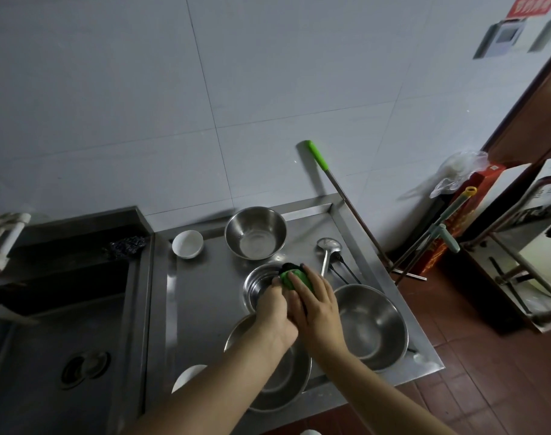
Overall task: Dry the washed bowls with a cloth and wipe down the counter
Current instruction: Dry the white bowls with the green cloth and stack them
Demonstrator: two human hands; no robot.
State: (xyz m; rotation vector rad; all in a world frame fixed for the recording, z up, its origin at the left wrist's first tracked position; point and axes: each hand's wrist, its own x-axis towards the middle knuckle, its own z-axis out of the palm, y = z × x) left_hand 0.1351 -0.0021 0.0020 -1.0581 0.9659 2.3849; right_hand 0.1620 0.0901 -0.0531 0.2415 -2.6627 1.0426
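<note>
Both hands meet over the middle of the steel counter [205,293], bunched around a green and black cloth [291,274]. My left hand [274,312] and my right hand [316,304] both grip it, above a small stack of steel bowls [256,284]. A large steel bowl [373,324] sits to the right, another [277,381] lies under my left forearm, and a deep one [255,232] stands at the back. A white bowl [187,243] rests at the back left, a second white one [186,376] at the front left.
A ladle [327,249] and dark utensils [343,271] lie at the counter's right. The sink [63,356] with a dark scourer [126,246] is on the left. A green-handled mop [340,189] leans on the wall; more poles and a red box stand right.
</note>
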